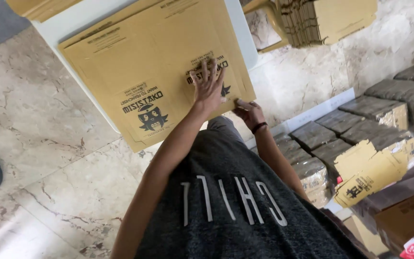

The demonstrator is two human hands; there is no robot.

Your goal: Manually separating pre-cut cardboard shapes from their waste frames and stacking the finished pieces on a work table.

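The left hand (209, 86) lies flat, fingers spread, pressing on the flat brown cardboard sheet (144, 67). The right hand (249, 111) pinches the sheet's near right corner. The sheet rests on a white table (73, 21), above a marble floor (39, 158). Wrapped bundles (360, 124) sit at the right.

One flat cardboard sheet (140, 72), two hands (209, 86).
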